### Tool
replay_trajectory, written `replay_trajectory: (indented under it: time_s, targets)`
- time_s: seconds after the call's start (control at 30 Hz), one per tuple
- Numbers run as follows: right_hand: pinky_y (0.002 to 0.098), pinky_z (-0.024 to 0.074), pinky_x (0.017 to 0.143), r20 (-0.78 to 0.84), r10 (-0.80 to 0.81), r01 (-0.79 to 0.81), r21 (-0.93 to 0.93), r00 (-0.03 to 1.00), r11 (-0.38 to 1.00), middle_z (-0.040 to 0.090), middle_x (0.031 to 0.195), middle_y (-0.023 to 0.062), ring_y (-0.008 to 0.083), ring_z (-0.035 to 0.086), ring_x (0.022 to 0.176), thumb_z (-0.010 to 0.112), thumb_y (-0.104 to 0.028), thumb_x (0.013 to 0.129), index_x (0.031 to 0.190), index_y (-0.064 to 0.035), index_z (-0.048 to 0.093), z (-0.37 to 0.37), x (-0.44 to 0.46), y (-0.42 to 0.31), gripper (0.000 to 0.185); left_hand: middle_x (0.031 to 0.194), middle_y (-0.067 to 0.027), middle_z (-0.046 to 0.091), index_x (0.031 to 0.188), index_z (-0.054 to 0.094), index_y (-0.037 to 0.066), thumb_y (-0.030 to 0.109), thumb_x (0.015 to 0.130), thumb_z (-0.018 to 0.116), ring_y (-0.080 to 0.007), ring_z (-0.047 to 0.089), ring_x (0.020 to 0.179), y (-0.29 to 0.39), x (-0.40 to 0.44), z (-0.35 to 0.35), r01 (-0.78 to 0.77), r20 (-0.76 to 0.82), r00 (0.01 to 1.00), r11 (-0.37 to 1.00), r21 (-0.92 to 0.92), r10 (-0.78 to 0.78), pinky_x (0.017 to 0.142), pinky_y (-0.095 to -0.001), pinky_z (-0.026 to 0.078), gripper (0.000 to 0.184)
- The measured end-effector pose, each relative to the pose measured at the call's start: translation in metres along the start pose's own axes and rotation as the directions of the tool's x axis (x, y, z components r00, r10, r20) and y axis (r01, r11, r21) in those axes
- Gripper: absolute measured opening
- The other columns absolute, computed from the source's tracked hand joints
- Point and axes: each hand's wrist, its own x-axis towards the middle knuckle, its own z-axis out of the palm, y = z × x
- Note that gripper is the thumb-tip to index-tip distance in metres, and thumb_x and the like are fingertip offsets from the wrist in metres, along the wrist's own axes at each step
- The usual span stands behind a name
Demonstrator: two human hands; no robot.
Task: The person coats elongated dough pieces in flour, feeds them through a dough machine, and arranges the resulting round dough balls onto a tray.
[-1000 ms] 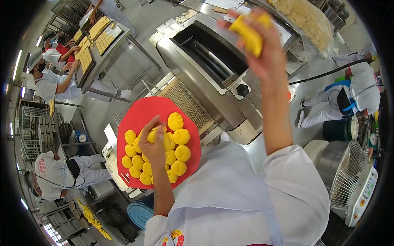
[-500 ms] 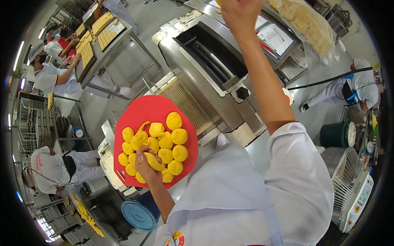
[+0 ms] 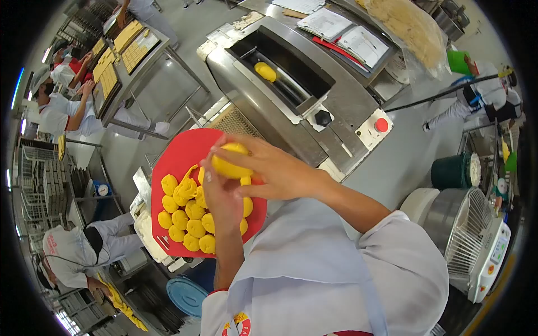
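Observation:
Both of my hands meet above a red board (image 3: 174, 148) with one yellow dough ball (image 3: 231, 162) between them. My left hand (image 3: 221, 196) cups it from the left and below, thumb up. My right hand (image 3: 272, 168) reaches across from the right, its fingers wrapped over the ball. Several more yellow dough balls (image 3: 195, 210) sit on the board, and one torn, uneven dough piece (image 3: 185, 191) lies among them. My hands hide part of the board's right side. Another yellow dough lump (image 3: 265, 71) rests in the dark trough (image 3: 305, 78) of the metal machine.
The steel machine (image 3: 347, 129) stands ahead, with a red button (image 3: 381, 125) on its right corner. Papers (image 3: 325, 23) and bagged dough (image 3: 412, 33) lie beyond. Co-workers stand around a tray table (image 3: 134, 84) at left. A blue lid (image 3: 186, 297) is low left, a fan (image 3: 476, 246) at right.
My right hand has come down from above the machine to the dough ball. My left hand has raised that ball off the board. A dough lump now shows in the trough.

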Motion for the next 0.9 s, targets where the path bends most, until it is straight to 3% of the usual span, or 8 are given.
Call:
replay_trajectory:
  time_s: [0.13,0.23,0.37,0.47,0.6,0.73,0.83,0.9]
  targets:
    - [0.0371,0.0531,0.087,-0.108,0.052,-0.056,-0.037,0.993,0.998,0.061,0.120,0.0167,0.0262,0.063,0.105,0.078,-0.023,0.080,0.132,-0.0105,0.054,-0.053,0.031,0.006,0.059,0.159,-0.0163,0.028,0.151,0.033,0.005,0.055,0.099,0.047,-0.0280,0.020,0.149,0.013,0.019,-0.002,-0.223,0.198,0.963,0.952,0.211,0.182,0.119,-0.0414,0.022,0.074]
    - [0.0389,0.0514,0.086,-0.479,0.178,-0.202,0.002,0.860,0.979,0.061,0.110,0.0182,0.0291,0.061,0.101,0.080,-0.033,0.078,0.117,-0.0050,0.058,-0.106,0.056,-0.020,0.053,0.157,-0.0177,0.030,0.152,0.032,0.006,0.044,0.094,0.061,-0.0340,0.021,0.148,-0.006,0.044,-0.041,-0.255,0.187,0.947,0.254,0.933,0.263,0.119,-0.0473,0.019,0.075]
    - [0.0352,0.0517,0.080,-0.686,-0.049,-0.242,-0.321,0.726,0.916,0.063,0.101,0.0101,0.0208,0.062,0.090,0.082,-0.038,0.077,0.109,-0.0032,0.061,-0.133,0.075,0.001,0.051,0.150,-0.0214,0.038,0.148,0.039,0.007,0.037,0.083,0.075,-0.0390,0.026,0.145,-0.062,0.063,-0.096,-0.308,0.294,0.951,-0.246,0.919,-0.092,0.118,-0.0483,0.024,0.080]
    - [0.0459,0.0472,0.092,-0.443,0.097,-0.384,-0.624,0.891,0.681,0.058,0.115,0.0193,0.0337,0.060,0.105,0.079,-0.066,0.065,0.117,-0.0053,0.060,-0.102,0.049,0.079,0.081,0.125,-0.0192,0.054,0.134,0.054,0.007,0.027,0.078,0.080,-0.0374,0.047,0.125,-0.068,0.066,-0.093,-0.360,0.360,0.933,-0.106,0.927,-0.023,0.105,-0.0472,0.039,0.065]
    - [0.0429,0.0466,0.088,-0.616,-0.050,-0.420,-0.592,0.786,0.687,0.061,0.107,0.0126,0.0293,0.060,0.101,0.080,-0.046,0.077,0.099,-0.0054,0.067,-0.122,-0.011,0.077,0.048,0.109,-0.0153,0.061,0.115,0.063,0.002,0.015,0.075,0.081,-0.0314,0.061,0.098,-0.068,0.075,-0.104,-0.339,0.339,0.940,0.129,0.932,0.019,0.089,-0.0397,0.050,0.045]
    - [0.0362,0.0466,0.091,-0.726,0.249,-0.497,-0.145,0.641,0.855,0.061,0.106,0.0101,0.0257,0.060,0.103,0.072,-0.019,0.087,0.106,-0.0032,0.065,-0.124,-0.057,0.037,0.025,0.109,-0.0091,0.063,0.109,0.064,0.001,0.013,0.080,0.079,-0.0195,0.063,0.093,-0.075,0.091,-0.113,-0.261,0.213,0.965,0.486,0.834,0.154,0.083,-0.0316,0.051,0.035]
    - [0.0363,0.0456,0.097,-0.362,0.448,-0.361,0.285,0.817,0.888,0.061,0.113,0.0104,0.0251,0.061,0.107,0.072,-0.018,0.087,0.122,-0.0023,0.060,-0.036,-0.059,0.008,0.040,0.113,-0.0054,0.063,0.111,0.063,0.002,0.014,0.086,0.075,-0.0151,0.062,0.098,-0.051,0.067,-0.074,-0.131,0.021,0.988,0.772,0.622,0.152,0.084,-0.0305,0.052,0.030]
    - [0.0358,0.0467,0.097,-0.244,0.231,-0.199,0.147,0.942,0.969,0.060,0.119,0.0108,0.0242,0.061,0.110,0.072,-0.019,0.088,0.131,-0.0038,0.054,0.020,-0.045,0.004,0.049,0.118,-0.0076,0.063,0.121,0.060,0.000,0.014,0.092,0.069,-0.0167,0.059,0.109,-0.029,0.045,-0.022,-0.308,0.210,0.951,0.662,0.683,0.226,0.096,-0.0314,0.047,0.033]
